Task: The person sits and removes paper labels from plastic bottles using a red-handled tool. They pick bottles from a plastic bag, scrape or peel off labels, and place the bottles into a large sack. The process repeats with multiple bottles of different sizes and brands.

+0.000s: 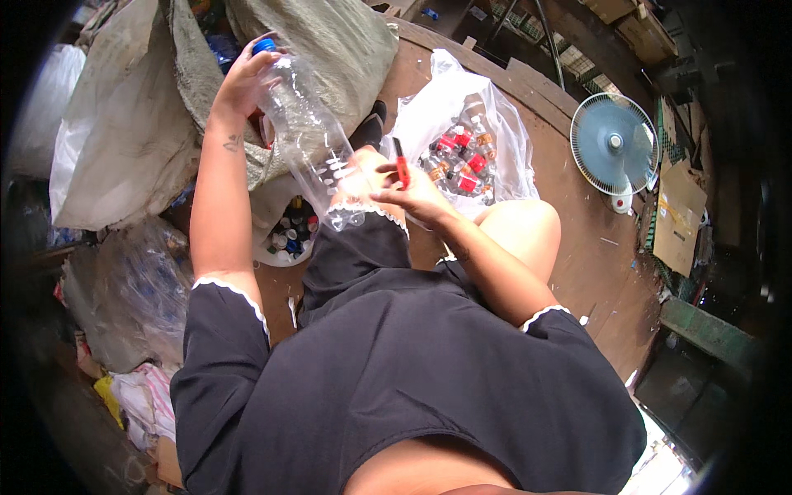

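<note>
In my left hand (241, 86), a large clear plastic bottle (304, 115) is gripped by its neck, just under the blue cap (264, 46). The bottle slants down to the right, its base above my dark shorts. My right hand (419, 198) is beside the bottle's lower half, closed on a slim red and black tool (402, 165) that looks like a utility knife; its blade cannot be made out. Whether the right fingers touch the bottle is unclear. Below the bottle, a white container (275, 257) holds several bottle caps (295, 229).
A white plastic bag (442, 76) with several red-labelled bottles (467, 157) stands beyond my knees. Large woven sacks (124, 124) crowd the left. A blue-grey fan (615, 142) and cardboard (680, 216) are at the right on the brown floor (590, 256).
</note>
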The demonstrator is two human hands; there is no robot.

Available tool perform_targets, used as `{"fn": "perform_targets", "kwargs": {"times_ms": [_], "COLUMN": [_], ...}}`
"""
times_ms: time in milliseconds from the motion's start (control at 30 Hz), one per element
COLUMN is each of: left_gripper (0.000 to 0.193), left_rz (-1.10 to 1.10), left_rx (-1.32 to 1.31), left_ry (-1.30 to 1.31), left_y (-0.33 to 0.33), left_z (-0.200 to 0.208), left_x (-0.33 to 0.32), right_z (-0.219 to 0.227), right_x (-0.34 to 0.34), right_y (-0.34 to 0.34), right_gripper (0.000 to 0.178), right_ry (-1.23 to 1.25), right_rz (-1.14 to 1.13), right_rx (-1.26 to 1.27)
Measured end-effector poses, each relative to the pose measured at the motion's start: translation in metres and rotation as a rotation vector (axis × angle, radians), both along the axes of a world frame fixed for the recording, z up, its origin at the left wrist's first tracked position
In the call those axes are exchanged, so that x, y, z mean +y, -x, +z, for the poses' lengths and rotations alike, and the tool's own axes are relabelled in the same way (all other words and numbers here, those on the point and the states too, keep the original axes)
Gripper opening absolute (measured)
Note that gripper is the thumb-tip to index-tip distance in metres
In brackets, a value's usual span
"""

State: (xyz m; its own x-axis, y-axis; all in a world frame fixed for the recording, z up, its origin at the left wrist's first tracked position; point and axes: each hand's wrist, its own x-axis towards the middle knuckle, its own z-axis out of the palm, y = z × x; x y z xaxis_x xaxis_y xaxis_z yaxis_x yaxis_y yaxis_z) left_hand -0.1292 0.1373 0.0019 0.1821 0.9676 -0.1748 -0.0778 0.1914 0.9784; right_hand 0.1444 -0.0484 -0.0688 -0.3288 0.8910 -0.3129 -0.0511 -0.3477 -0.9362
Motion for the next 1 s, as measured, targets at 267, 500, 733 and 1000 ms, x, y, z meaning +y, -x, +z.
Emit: {"fn": "perform_targets", "kwargs": {"times_ms": [267, 500, 733, 1000], "left_gripper": [0.053, 0.052, 0.049, 0.041], "left_rz": [0.042, 0.147, 0.217, 0.314], "left_rx": [-0.139, -0.098, -0.102, -0.082], "left_ry": [-0.158, -0.229, -0.339, -0.226], "left_y": [-0.001, -0.012, -0.007, -0.01], "left_z": [0.018, 0.044, 0.047, 0.048], "left_x": [-0.027, -0.062, -0.078, -0.077], "right_z": [0.011, 0.021, 0.03, 0.051], "right_x": [0.001, -0.01, -0.017, -0.029], "right_y": [0.012, 0.016, 0.021, 0.008], "right_gripper": [0.022, 0.012, 0.011, 0.014], "right_ry": [-0.151, -0.259, -0.337, -0.423], "right_rz": [-0.068, -0.103, -0.1, 0.118], "right_rx": [0.057, -0.059, -0.13, -0.12]}}
